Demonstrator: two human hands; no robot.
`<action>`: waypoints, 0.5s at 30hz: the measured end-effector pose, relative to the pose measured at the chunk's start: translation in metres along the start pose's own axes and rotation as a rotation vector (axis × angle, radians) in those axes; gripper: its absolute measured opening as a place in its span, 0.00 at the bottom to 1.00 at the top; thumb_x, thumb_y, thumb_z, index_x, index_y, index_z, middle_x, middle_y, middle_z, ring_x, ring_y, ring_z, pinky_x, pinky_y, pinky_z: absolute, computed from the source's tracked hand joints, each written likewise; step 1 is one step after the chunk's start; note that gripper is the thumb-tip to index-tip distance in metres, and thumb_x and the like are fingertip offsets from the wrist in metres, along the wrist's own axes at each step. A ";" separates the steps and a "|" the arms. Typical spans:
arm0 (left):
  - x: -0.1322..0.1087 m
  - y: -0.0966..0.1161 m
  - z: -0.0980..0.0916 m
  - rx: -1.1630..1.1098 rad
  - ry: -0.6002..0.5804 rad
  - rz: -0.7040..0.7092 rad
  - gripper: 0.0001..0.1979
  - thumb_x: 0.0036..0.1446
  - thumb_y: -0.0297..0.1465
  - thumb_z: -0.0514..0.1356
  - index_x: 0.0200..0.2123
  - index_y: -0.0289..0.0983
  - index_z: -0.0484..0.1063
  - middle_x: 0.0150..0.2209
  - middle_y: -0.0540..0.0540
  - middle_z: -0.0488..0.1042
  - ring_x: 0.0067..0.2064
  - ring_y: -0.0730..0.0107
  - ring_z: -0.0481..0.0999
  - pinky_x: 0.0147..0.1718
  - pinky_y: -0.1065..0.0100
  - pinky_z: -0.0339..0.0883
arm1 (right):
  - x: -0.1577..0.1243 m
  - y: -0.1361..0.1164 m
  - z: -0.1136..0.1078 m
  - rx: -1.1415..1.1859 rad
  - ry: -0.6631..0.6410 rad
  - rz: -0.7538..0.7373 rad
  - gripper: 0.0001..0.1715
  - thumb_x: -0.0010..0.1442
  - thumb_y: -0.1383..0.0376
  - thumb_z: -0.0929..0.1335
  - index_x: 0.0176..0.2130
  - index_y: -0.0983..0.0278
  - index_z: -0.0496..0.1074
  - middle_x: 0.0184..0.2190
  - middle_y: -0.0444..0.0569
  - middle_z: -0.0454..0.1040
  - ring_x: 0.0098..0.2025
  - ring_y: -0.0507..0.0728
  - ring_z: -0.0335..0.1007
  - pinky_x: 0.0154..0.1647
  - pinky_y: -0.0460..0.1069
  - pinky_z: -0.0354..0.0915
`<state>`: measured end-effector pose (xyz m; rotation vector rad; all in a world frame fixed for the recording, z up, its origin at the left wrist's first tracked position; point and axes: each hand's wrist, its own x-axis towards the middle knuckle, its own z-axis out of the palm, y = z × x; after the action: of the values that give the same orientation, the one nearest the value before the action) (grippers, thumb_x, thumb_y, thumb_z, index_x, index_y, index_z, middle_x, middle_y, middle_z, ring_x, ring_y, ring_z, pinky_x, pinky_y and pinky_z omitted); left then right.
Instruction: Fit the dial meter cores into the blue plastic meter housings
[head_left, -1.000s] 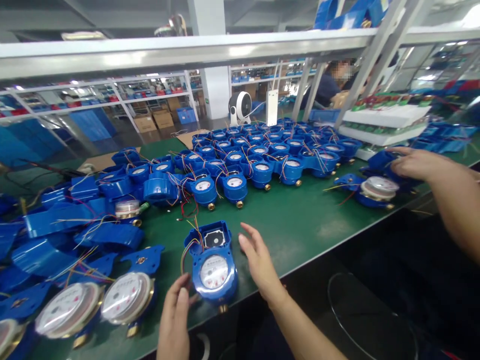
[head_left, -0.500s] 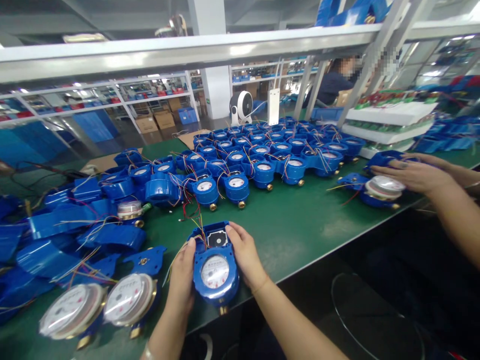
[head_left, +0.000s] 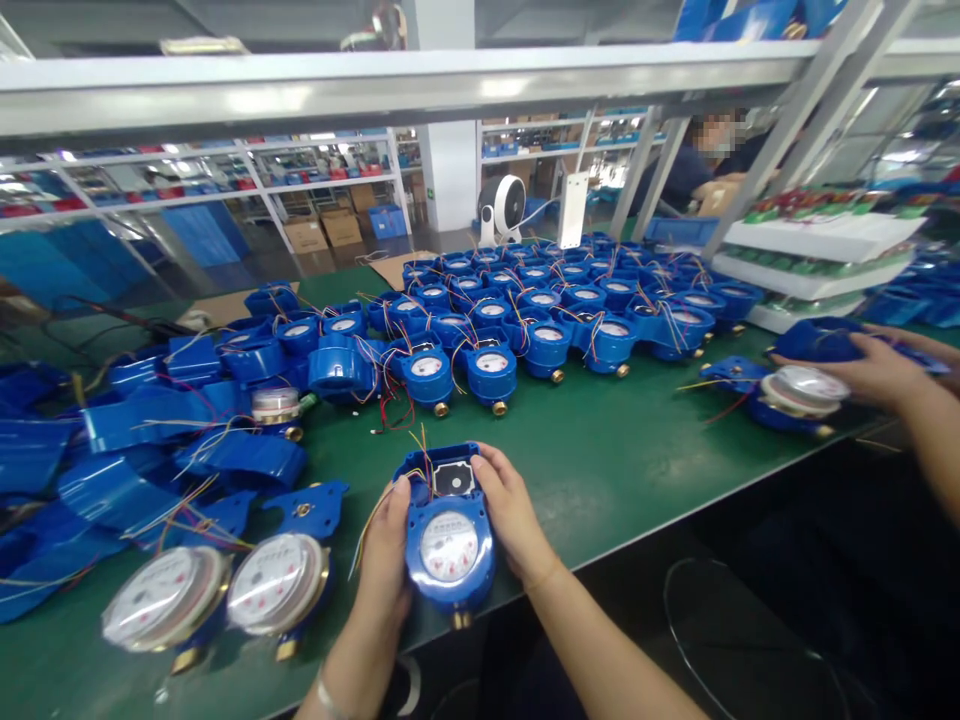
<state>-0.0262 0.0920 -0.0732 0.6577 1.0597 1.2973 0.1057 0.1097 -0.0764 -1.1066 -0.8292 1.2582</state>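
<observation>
A: What's being held?
B: 1 blue meter (head_left: 450, 548), by the worktop's (head_left: 600, 485) front edge. L hand (head_left: 385, 535) grips its left side, R hand (head_left: 511, 508) its right.
A: Others near?
B: 2 w/ clear round tops (head_left: 276, 588), left of L hand. Also 1 fan (head_left: 504, 207), out back.

We log the rounded blue plastic meter housing (head_left: 450, 591) as smooth and glossy, its round clear dial window (head_left: 450, 546) as shiny, its stubby brass-coloured pipe end (head_left: 461, 619) as metallic. We find the flat green tabletop (head_left: 581, 475) smooth with a sheen, the long pale shelf beam (head_left: 390, 95) shiny, metal-looking, the brown boxy cardboard cartons (head_left: 306, 237) matt.
</observation>
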 end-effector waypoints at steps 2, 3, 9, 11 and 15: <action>-0.003 -0.004 0.002 0.032 0.052 0.055 0.23 0.56 0.48 0.60 0.44 0.35 0.73 0.45 0.41 0.79 0.50 0.55 0.76 0.54 0.55 0.66 | -0.002 -0.003 -0.004 -0.067 -0.001 -0.016 0.30 0.56 0.49 0.68 0.51 0.65 0.68 0.46 0.53 0.76 0.41 0.58 0.75 0.42 0.51 0.72; -0.005 -0.007 0.002 0.052 0.077 0.079 0.23 0.57 0.49 0.59 0.45 0.35 0.73 0.47 0.41 0.78 0.52 0.54 0.75 0.56 0.55 0.64 | -0.006 -0.004 -0.007 -0.116 0.011 -0.039 0.31 0.57 0.48 0.68 0.53 0.65 0.67 0.50 0.55 0.74 0.43 0.59 0.75 0.43 0.51 0.73; -0.009 -0.017 0.002 0.091 0.121 0.121 0.26 0.56 0.50 0.59 0.48 0.37 0.72 0.54 0.39 0.74 0.57 0.53 0.71 0.59 0.55 0.62 | -0.074 0.001 -0.013 -0.704 0.028 -0.484 0.35 0.56 0.57 0.71 0.60 0.58 0.63 0.68 0.56 0.49 0.63 0.66 0.60 0.58 0.58 0.68; -0.004 -0.016 0.005 0.100 0.113 0.108 0.27 0.55 0.51 0.59 0.49 0.38 0.71 0.55 0.40 0.73 0.57 0.53 0.70 0.59 0.54 0.61 | -0.087 0.006 -0.009 -0.865 0.053 -0.609 0.31 0.51 0.62 0.73 0.55 0.59 0.68 0.68 0.56 0.50 0.63 0.68 0.61 0.55 0.58 0.70; 0.002 -0.010 0.007 0.046 0.025 0.052 0.29 0.55 0.51 0.59 0.55 0.41 0.68 0.58 0.41 0.70 0.59 0.54 0.69 0.58 0.55 0.65 | -0.076 0.007 -0.004 -0.941 0.108 -0.664 0.19 0.52 0.64 0.72 0.45 0.61 0.71 0.66 0.58 0.55 0.58 0.66 0.68 0.47 0.54 0.74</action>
<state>-0.0159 0.0928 -0.0792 0.7096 1.1015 1.3326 0.0955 0.0337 -0.0773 -1.4156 -1.6109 0.2060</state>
